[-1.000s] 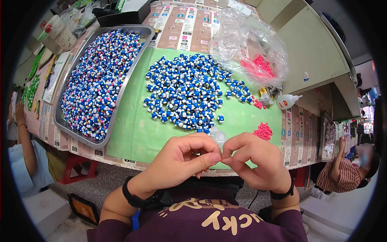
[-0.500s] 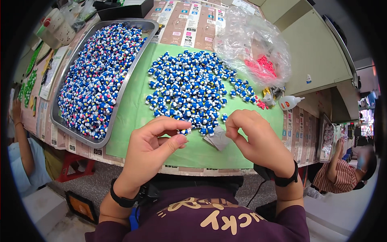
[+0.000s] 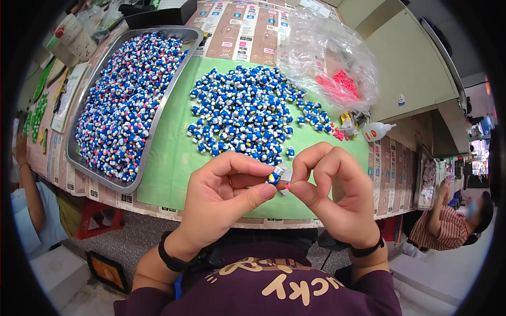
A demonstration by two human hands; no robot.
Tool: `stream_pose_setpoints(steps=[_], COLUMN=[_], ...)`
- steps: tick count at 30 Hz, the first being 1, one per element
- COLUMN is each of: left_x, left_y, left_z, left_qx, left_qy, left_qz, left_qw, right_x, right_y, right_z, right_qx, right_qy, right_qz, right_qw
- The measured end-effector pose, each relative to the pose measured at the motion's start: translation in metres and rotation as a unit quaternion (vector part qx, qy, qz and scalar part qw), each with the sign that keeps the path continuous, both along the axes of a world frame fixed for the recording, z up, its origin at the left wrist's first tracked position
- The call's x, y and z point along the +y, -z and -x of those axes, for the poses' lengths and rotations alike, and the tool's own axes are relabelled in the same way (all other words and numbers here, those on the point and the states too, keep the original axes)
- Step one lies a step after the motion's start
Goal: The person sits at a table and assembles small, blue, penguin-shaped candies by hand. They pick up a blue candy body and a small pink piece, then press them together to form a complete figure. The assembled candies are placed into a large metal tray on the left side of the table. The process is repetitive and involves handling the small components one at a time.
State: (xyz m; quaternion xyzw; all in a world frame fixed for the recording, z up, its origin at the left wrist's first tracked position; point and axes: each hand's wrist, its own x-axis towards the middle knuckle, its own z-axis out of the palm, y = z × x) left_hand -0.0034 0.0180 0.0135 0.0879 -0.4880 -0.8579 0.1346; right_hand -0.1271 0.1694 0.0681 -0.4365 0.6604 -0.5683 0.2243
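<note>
My left hand [image 3: 226,192] pinches a small blue and white figure piece [image 3: 273,178] with a spot of yellow between thumb and forefinger. Close beside it, my right hand [image 3: 340,192] holds a tiny pink piece [image 3: 287,186] at its fingertips. The two pieces are almost touching, and I cannot tell whether they meet. Behind the fingers a grey scrap of sheet [image 3: 288,174] lies partly hidden on the green mat [image 3: 166,163]. Beyond my hands spreads a loose heap of blue and white figure pieces [image 3: 242,113].
A metal tray [image 3: 138,183] full of similar pieces, many with pink parts, stands left. At right are a clear plastic bag [image 3: 311,39] with pink pieces, a few loose pink pieces [image 3: 338,132] and a white nozzle bottle [image 3: 377,131]. Other people sit at both sides.
My left hand has moved right with the blue and white piece. My right hand has come in to meet it, and a tiny pink piece now shows at its fingertips.
</note>
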Motion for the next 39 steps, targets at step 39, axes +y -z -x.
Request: stream_pose_setpoints(steps=[39], left_x=[-0.062], left_y=[0.024], left_z=[-0.004], left_qx=[-0.152], left_qy=[-0.074], left_qz=[0.610], left_qw=[0.774], right_x=[0.099], right_y=[0.031], right_z=[0.060], right_qx=[0.160], right_qy=[0.171], right_qz=[-0.214], right_qw=[0.948])
